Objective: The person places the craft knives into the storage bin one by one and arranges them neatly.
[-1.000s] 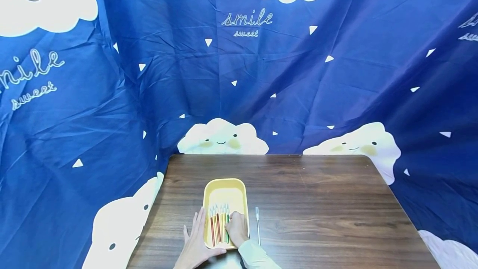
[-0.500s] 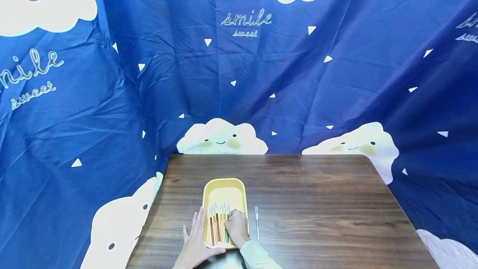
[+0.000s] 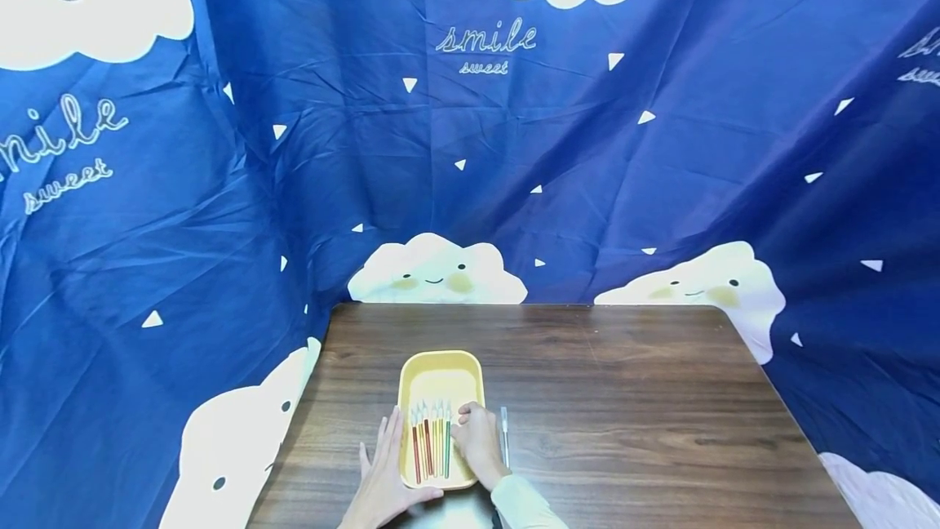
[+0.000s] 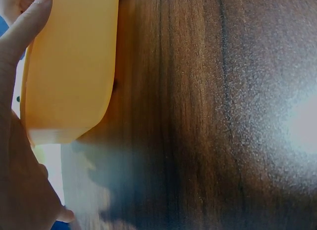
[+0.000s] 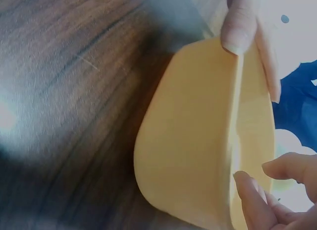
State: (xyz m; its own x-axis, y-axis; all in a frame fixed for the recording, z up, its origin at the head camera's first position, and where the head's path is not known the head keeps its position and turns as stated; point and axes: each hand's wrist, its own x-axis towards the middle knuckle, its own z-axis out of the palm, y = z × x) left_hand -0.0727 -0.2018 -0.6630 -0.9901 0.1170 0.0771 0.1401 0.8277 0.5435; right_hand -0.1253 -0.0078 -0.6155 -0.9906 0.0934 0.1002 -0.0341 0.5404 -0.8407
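Note:
A yellow tray (image 3: 441,362) stands on the table, with several paintbrushes (image 3: 430,447) lying side by side in its near part, white tips pointing away; their handles are red, gold and green. My left hand (image 3: 382,472) rests against the tray's left side and near corner, fingers straight, thumb along the near rim. In the left wrist view its thumb (image 4: 29,24) touches the yellow wall. Over the tray's right rim is my right hand (image 3: 477,439), just right of the green brush. The right wrist view shows its thumb and fingers (image 5: 252,202) apart, with nothing between them.
A single slim brush (image 3: 504,435) with a pale tip lies on the table right of the tray, partly behind my right hand. The wooden table (image 3: 624,398) extends to the right. A blue cloth (image 3: 558,145) with white clouds hangs behind it.
My right hand has let go of the green-handled brush and moved a little right and up, over the tray's right rim. The left hand and the tray have stayed in place.

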